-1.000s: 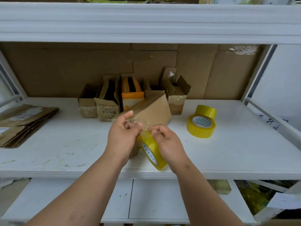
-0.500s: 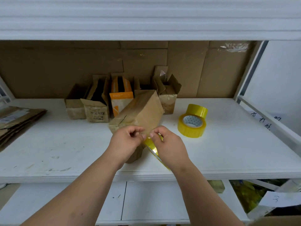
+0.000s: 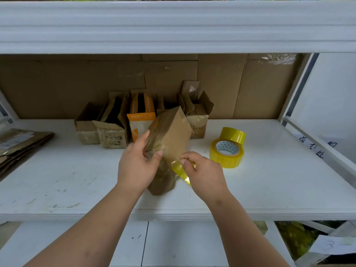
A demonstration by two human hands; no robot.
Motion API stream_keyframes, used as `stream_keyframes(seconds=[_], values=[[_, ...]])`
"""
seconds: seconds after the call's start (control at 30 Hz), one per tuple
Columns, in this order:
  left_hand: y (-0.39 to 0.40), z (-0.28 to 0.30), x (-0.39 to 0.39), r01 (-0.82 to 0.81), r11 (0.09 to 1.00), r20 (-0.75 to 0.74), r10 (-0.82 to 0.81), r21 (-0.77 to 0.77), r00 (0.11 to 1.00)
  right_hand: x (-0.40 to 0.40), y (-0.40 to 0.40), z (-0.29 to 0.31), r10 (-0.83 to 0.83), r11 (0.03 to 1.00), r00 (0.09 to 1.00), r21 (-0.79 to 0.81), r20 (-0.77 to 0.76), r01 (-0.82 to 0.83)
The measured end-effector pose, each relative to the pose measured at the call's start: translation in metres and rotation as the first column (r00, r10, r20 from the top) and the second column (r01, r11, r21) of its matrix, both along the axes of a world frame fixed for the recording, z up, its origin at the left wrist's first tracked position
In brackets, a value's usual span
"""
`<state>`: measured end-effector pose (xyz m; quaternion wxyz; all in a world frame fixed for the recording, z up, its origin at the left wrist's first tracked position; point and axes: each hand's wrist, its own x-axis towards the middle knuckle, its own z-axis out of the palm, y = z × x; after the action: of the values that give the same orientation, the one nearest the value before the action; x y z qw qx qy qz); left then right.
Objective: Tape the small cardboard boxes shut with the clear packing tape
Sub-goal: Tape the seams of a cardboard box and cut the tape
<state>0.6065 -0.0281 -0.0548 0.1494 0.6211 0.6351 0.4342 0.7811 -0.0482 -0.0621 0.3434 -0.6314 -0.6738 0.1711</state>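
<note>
The small cardboard box you are taping stands tilted on the white shelf, its lower end resting on the board near the front edge and its top leaning away toward the back. Clear tape already glistens along its near face. Your left hand grips the box on its left side, fingers curled round the near edge with the thumb raised against the upper left face. Your right hand holds the tape roll just beside the lower right of the box; thumb and forefinger pinch the yellowish roll at its upper rim, and most of the roll is hidden behind your hand, so you cannot tell whether the strip is still joined to the box.

Behind the box, a row of open boxes stands against the cardboard backing, one of them orange and white, another with its flaps up touching or just behind the box you hold. To the right, two spare tape rolls sit together, one flat and one leaning on it from behind. Flattened cardboard lies at the far left of the shelf
</note>
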Motion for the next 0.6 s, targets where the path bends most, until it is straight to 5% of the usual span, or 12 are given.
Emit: stream_keyframes(seconds=[0.2,0.6], values=[[0.018,-0.002,-0.008,-0.099,0.976,-0.266,0.046,-0.192,0.963,0.011,0.002,0.001,-0.027,0.999,0.986,-0.037,-0.162,0.021],[0.028,0.005,-0.016,-0.014,0.965,-0.026,0.007,-0.263,1.000,0.048,0.000,0.002,-0.135,0.988,0.757,-0.148,-0.639,0.052]])
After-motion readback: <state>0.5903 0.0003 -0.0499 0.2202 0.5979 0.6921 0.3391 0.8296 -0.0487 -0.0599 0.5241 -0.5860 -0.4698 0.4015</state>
